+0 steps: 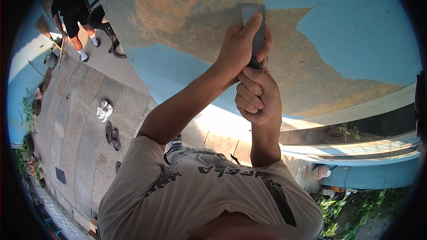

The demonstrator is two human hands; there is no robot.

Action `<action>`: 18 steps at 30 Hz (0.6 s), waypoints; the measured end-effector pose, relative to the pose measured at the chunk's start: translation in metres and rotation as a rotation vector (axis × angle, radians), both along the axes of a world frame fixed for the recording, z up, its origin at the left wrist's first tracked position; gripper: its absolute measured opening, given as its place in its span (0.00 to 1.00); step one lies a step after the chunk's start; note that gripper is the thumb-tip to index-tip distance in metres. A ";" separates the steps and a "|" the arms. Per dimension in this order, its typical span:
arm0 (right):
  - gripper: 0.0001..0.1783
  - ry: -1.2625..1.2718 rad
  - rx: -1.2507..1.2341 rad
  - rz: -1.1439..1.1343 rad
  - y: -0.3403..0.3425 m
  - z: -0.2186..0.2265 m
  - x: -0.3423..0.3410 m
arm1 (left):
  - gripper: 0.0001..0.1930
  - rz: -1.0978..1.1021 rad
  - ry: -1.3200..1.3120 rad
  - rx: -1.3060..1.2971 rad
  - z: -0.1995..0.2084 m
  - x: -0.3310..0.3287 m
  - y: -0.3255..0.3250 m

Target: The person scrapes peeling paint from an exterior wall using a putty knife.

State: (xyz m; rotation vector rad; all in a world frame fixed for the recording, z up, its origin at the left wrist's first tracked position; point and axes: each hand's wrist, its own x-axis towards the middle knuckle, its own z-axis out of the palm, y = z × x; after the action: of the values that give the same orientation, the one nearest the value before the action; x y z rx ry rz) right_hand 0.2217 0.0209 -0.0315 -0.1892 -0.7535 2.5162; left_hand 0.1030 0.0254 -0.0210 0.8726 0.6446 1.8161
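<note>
Near the upper middle of the frame, the left hand (242, 46) wraps its fingers around a flat metal scraper (254, 26), thumb pressed along the blade. The right hand (259, 97) clenches the handle just below, touching the left. The blade lies against a blue wall (356, 26) where paint is stripped to bare brown patches (2 pairs of sandals (107, 122) lie lower left).

Both hands (251, 73) hide most of the scraper (253, 22) handle, leaving only its metal blade showing.
</note>
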 end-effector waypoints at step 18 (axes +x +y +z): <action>0.11 -0.031 0.024 -0.076 -0.004 -0.006 0.009 | 0.26 -0.033 0.021 -0.052 -0.005 0.012 -0.006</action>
State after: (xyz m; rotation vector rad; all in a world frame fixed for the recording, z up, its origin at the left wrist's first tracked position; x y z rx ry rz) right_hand 0.2304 0.0168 -0.0375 -0.2439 -0.7738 2.4361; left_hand 0.1146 0.0197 -0.0261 0.8638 0.6834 1.7555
